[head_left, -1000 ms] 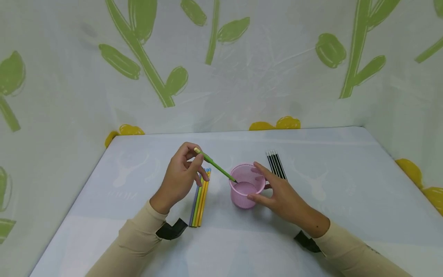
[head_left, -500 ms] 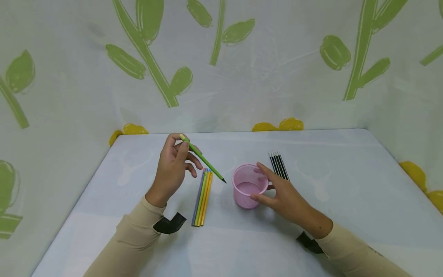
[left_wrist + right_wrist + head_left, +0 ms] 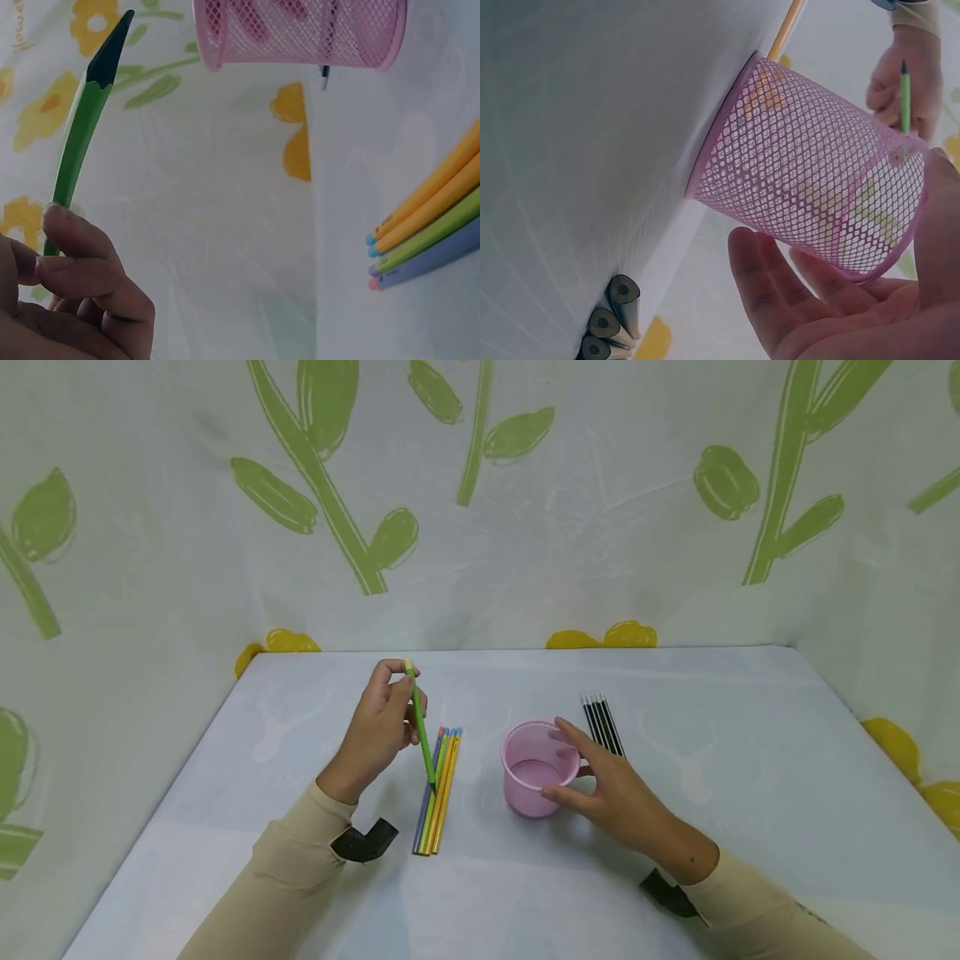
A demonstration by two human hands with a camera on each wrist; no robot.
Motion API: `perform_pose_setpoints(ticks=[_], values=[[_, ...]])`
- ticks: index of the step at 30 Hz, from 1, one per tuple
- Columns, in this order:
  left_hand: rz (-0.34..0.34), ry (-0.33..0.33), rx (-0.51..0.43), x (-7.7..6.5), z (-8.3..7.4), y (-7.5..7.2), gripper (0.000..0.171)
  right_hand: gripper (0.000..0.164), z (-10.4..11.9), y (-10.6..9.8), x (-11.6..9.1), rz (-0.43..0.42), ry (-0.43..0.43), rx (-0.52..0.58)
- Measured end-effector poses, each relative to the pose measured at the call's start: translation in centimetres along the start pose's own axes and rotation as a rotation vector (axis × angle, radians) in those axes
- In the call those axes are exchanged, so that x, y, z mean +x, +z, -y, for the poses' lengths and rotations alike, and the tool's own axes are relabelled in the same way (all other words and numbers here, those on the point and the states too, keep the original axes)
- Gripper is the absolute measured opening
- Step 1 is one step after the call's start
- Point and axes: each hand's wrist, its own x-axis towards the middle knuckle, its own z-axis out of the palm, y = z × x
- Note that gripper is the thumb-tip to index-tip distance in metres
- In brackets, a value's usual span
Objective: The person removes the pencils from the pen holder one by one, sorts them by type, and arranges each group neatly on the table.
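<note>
My left hand [image 3: 378, 714] pinches a green pencil [image 3: 420, 727] near its pale yellow end. The pencil's dark tip points down and overlaps the row of coloured pencils [image 3: 442, 802] in the head view. In the left wrist view the same pencil [image 3: 75, 142] stands out beyond the fingertips. My right hand [image 3: 626, 793] holds a pink mesh pen cup [image 3: 525, 793] at its rim, thumb on the near side and fingers on the far side. The cup stands upright on the table, and its round bottom shows through the mouth. Some right fingers are hidden behind the cup wall.
The coloured pencils, purple, green and yellow, lie side by side left of the cup. Several black striped pencils [image 3: 602, 727] lie behind the right hand. A pale tablecloth [image 3: 480, 902] covers the table; a leaf-patterned curtain [image 3: 600, 527] rises behind its back edge.
My left hand has drawn the green pencil from over the cup's mouth leftward to above the coloured pencils, and tilted it more upright. The right hand stays on the cup.
</note>
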Motion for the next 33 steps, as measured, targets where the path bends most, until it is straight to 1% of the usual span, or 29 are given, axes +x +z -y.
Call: perform_pose_setpoints(ticks=[2, 7, 16, 20, 25, 30, 33], values=[[0.013, -0.050, 0.021, 0.1, 0.4, -0.2, 0.024, 0.090, 0.1, 0.0, 0.0, 0.001, 0.001, 0.000], [0.054, -0.167, 0.112, 0.4, 1.6, -0.7, 0.028, 0.090, 0.2, 0.2, 0.0, -0.005, -0.002, 0.000], [0.157, -0.342, 0.314, 0.9, 4.3, -1.7, 0.037, 0.090, 0.1, 0.2, -0.1, -0.011, -0.016, -0.015], [0.199, -0.383, 0.394, 1.2, 5.5, -1.6, 0.036, 0.090, 0.0, 0.1, 0.0, -0.013, -0.020, -0.020], [0.236, -0.418, 0.464, 1.3, 6.5, -1.4, 0.037, 0.090, 0.0, 0.2, 0.0, -0.012, -0.009, -0.015], [0.272, -0.421, 0.508, 1.2, 7.0, -1.2, 0.039, 0.090, 0.1, 0.3, -0.1, -0.012, -0.003, -0.018], [0.275, -0.434, 0.516, 1.2, 7.0, -1.1, 0.041, 0.089, 0.1, 0.3, -0.1, -0.016, -0.008, -0.027]])
